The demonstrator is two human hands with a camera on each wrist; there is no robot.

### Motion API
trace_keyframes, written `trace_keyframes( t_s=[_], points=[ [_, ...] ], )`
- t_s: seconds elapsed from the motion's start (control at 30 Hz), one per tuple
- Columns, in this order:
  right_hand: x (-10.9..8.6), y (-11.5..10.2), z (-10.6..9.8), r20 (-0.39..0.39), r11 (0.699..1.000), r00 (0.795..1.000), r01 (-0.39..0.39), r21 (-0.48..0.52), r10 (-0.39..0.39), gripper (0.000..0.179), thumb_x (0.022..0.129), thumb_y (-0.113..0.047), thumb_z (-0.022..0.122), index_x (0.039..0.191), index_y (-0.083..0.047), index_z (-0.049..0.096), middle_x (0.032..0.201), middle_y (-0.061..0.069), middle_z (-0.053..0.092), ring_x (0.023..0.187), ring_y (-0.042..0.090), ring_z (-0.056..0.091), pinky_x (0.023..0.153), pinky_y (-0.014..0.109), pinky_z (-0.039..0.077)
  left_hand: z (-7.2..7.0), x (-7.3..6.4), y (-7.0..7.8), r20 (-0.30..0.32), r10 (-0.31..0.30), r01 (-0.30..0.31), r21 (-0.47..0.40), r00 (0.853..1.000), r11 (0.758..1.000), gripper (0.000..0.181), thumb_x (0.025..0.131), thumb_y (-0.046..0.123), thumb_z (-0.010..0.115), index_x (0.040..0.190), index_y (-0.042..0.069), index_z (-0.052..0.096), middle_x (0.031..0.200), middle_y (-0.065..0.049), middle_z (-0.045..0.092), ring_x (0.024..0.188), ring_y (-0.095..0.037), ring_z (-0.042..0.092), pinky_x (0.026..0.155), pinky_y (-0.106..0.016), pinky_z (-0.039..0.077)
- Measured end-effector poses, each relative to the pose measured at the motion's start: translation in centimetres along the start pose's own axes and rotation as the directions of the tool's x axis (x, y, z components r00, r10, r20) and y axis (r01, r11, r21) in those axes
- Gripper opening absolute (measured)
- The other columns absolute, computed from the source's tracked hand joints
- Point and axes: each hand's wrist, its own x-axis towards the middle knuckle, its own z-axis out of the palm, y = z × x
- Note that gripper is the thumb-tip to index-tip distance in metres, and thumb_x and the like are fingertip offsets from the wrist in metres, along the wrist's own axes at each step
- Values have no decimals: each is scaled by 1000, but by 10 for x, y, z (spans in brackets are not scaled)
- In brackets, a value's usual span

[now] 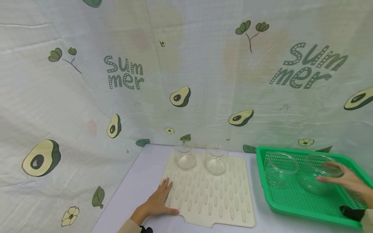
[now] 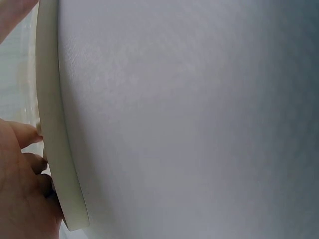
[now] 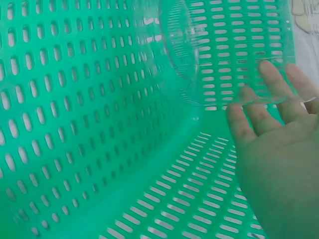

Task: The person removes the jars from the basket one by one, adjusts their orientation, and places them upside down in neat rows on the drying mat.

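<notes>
In the head view, my left hand (image 1: 158, 198) rests on the left edge of a cream ridged mat (image 1: 209, 200), fingers extended and thumb spread along its near side. The left wrist view shows that hand beside the mat's thick rim (image 2: 59, 124). My right hand (image 1: 345, 178) reaches into a green basket (image 1: 306, 212) and holds a clear glass cup (image 1: 313, 181) near its rim. Through the clear wall, fingers (image 3: 271, 82) show in the right wrist view. Another clear glass cup (image 1: 278, 178) stands left of it in the basket.
Two clear glass vessels, one on the left (image 1: 186, 160) and one on the right (image 1: 216, 165), stand at the mat's far end, narrower at the top. A white cloth (image 1: 204, 74) printed with avocados hangs behind the white table (image 1: 137, 181).
</notes>
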Motion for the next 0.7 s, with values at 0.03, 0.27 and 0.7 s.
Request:
trace_keyframes(
  t_s=[0.03, 0.27, 0.7],
  points=[
    [-1, -1, -2, -10, 1000, 1000, 1, -5, -1, 114, 95, -39, 68, 144, 19, -16, 144, 51, 1, 122, 72, 16, 83, 76, 33, 0, 0, 0, 0, -1, 1, 0, 1000, 1000, 127, 68, 75, 75, 157, 0, 23, 163, -25, 9, 149, -43, 9, 112, -64, 25],
    [-9, -5, -10, -79, 998, 995, 62, -12, -63, 111, 95, -34, 70, 148, 17, -13, 144, 51, 4, 119, 73, 19, 80, 76, 34, -3, -2, 5, 1, -2, 2, -14, 1000, 1000, 126, 69, 72, 76, 156, -2, 24, 162, -26, 10, 148, -45, 10, 111, -65, 25],
    [-23, -26, -25, -94, 992, 987, 126, -12, -127, 103, 99, -29, 65, 149, 16, -13, 141, 52, 6, 114, 72, 25, 81, 77, 34, -4, -4, 5, 9, -6, 6, -35, 1000, 999, 126, 70, 72, 75, 156, -3, 23, 163, -25, 7, 149, -43, 7, 112, -65, 22]
  ],
)
